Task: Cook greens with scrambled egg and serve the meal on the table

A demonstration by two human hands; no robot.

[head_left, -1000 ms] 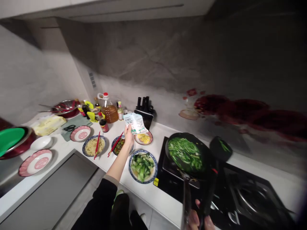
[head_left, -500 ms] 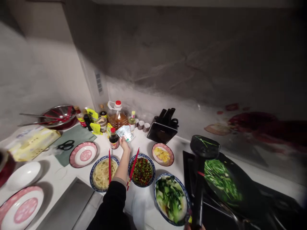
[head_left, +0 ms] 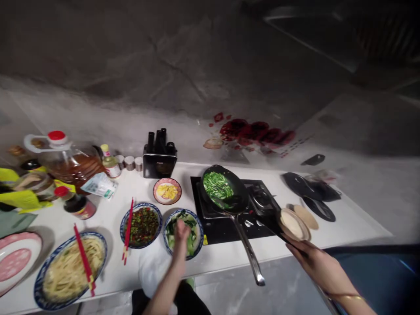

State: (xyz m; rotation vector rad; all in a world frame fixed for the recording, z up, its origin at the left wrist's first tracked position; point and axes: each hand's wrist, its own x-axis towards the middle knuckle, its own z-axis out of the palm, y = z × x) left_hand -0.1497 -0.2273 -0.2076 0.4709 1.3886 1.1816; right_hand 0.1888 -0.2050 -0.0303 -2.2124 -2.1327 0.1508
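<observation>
Hovering empty over the bowl of greens [head_left: 183,227], fingers loosely together: left hand [head_left: 181,231], seasoning packet [head_left: 100,186] now released on the surface [head_left: 229,256] by the oil jug [head_left: 70,159]. Right hand [head_left: 310,258] clamped on a spatula handle [head_left: 274,227].

Red chopsticks [head_left: 84,258] are lying across pale noodles in a blue-rimmed bowl [head_left: 46,293], and a pink-and-white flowered plate [head_left: 15,260] is sitting beside it. Bright green vegetables are showing in the black pan [head_left: 226,192], while a small pink-rimmed dish [head_left: 167,192] is holding something yellow. A red-capped bottle [head_left: 70,157] is glowing amber on the white counter [head_left: 223,258].
</observation>
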